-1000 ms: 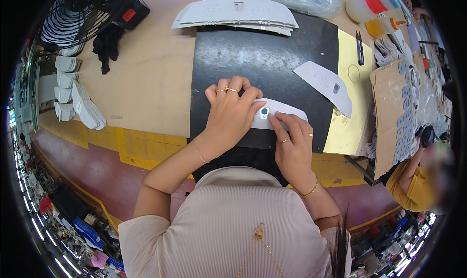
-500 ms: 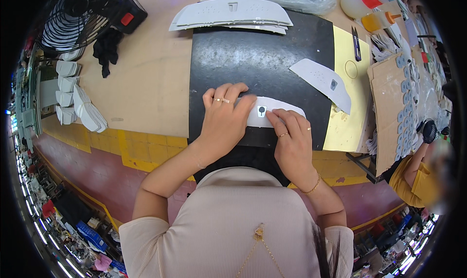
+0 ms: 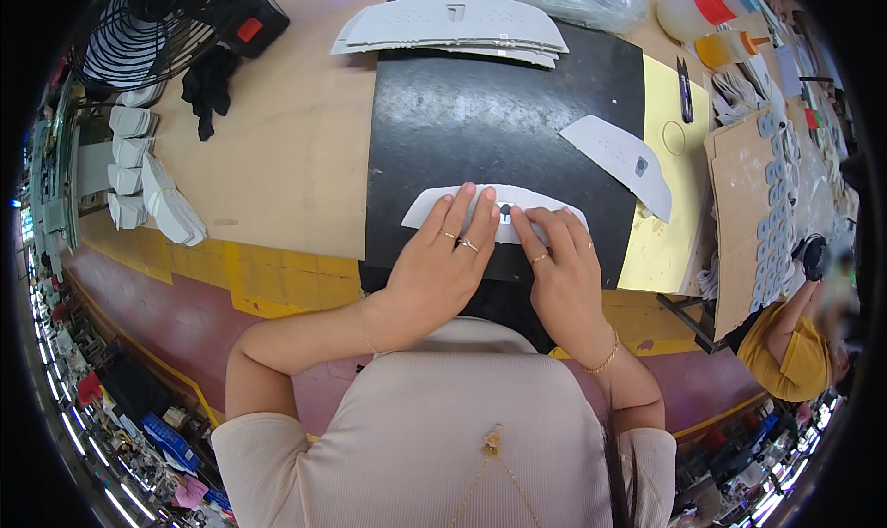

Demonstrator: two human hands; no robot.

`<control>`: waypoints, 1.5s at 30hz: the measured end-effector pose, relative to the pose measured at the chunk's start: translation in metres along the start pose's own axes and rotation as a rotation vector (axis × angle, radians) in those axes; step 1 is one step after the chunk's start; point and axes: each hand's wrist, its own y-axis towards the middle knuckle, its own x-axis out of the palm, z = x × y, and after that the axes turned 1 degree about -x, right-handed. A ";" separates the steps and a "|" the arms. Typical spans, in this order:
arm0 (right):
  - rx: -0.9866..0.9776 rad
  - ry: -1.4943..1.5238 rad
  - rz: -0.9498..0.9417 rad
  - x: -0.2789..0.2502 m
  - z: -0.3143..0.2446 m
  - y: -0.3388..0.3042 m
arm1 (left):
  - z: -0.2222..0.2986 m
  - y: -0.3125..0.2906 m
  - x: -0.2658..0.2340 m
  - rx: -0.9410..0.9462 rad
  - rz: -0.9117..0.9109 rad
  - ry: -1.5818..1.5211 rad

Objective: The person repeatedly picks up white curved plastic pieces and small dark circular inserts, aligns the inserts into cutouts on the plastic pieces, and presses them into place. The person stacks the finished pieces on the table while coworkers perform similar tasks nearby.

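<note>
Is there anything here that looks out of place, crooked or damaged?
Nothing stands out. Both hands, left hand and right hand, press a curved white piece flat on the black mat. A second white piece lies at an angle farther right, undamaged.

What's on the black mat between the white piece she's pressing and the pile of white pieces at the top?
Nothing: in the head view, only bare black mat lies between the pressed piece and the pile.
</note>
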 end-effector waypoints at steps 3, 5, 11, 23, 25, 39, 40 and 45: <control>0.005 0.031 -0.028 -0.001 -0.002 -0.010 | -0.014 -0.002 0.000 0.067 -0.035 -0.083; -0.028 -0.007 -0.017 0.000 0.000 -0.011 | -0.020 -0.004 -0.008 0.085 -0.084 -0.149; -0.070 -0.053 -0.026 0.001 0.000 -0.011 | -0.008 -0.006 -0.003 0.065 -0.109 -0.059; 0.046 0.163 0.089 0.001 0.029 0.006 | -0.037 0.038 -0.050 -0.010 -0.341 -0.441; 0.100 0.062 0.181 0.000 0.026 0.017 | -0.069 0.055 -0.059 -0.094 -0.351 -0.660; 0.186 0.417 0.183 -0.029 0.035 0.022 | -0.180 0.113 -0.008 -0.435 0.269 -0.067; 0.208 0.422 0.206 -0.038 0.045 0.021 | -0.179 0.113 -0.011 -0.438 0.247 -0.077; 0.503 0.504 0.311 -0.066 0.105 0.017 | -0.169 0.116 -0.013 -0.433 0.308 -0.052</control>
